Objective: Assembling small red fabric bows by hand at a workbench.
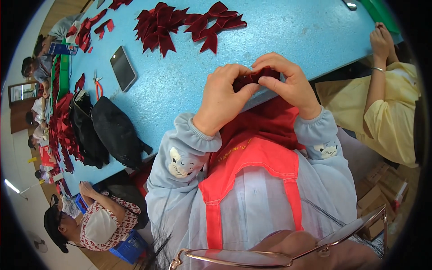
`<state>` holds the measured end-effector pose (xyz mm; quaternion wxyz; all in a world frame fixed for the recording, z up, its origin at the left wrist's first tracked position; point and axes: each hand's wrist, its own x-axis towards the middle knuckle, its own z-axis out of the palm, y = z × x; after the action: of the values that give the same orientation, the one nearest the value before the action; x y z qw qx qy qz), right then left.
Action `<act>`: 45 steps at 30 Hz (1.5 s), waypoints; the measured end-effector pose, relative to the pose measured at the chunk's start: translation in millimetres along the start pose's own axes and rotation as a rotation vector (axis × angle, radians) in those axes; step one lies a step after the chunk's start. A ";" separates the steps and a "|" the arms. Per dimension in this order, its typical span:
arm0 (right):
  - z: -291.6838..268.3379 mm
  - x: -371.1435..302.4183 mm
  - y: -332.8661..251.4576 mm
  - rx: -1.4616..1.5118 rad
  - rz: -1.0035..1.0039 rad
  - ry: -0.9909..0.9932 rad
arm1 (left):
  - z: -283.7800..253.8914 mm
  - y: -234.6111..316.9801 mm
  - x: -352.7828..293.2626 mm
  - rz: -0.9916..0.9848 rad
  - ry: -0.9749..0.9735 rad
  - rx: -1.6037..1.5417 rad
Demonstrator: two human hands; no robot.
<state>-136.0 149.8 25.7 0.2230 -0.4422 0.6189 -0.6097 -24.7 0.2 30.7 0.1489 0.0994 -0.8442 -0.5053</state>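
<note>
A dark red velvet ribbon piece (243,81) is pinched between my two hands, just over the near edge of the blue table (180,85). My left hand (222,94) grips its left side with thumb and fingers closed. On the other side my right hand (292,85) curls over the ribbon, thumb pressed against it. My fingers cover much of the piece, so its full shape is hidden. Beyond my hands lies a heap of dark red velvet bows (159,27), with more bows (213,26) just right of it.
Left of my hands lie a phone (123,68), red-handled snips (98,87) and black bags (118,128). Red ribbon pieces (63,126) and a green tray (64,78) line the left side. Co-workers sit around; one in yellow (396,112) is at my right.
</note>
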 end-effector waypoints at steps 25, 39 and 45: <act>35.0 0.5 4.7 0.162 -0.023 0.146 | -43.0 1.0 -54.4 -0.223 0.028 -0.610; 29.0 2.6 -1.8 -0.130 -0.086 0.005 | -46.7 5.8 -50.0 -0.366 -0.157 -0.470; 34.4 1.7 -3.3 -0.193 -0.128 0.010 | -47.0 -0.9 -52.7 -0.111 -0.121 -0.165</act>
<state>-107.9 129.8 23.8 0.1371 -0.4972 0.6463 -0.5624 41.1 -22.1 42.9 0.0770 0.1028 -0.8004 -0.5855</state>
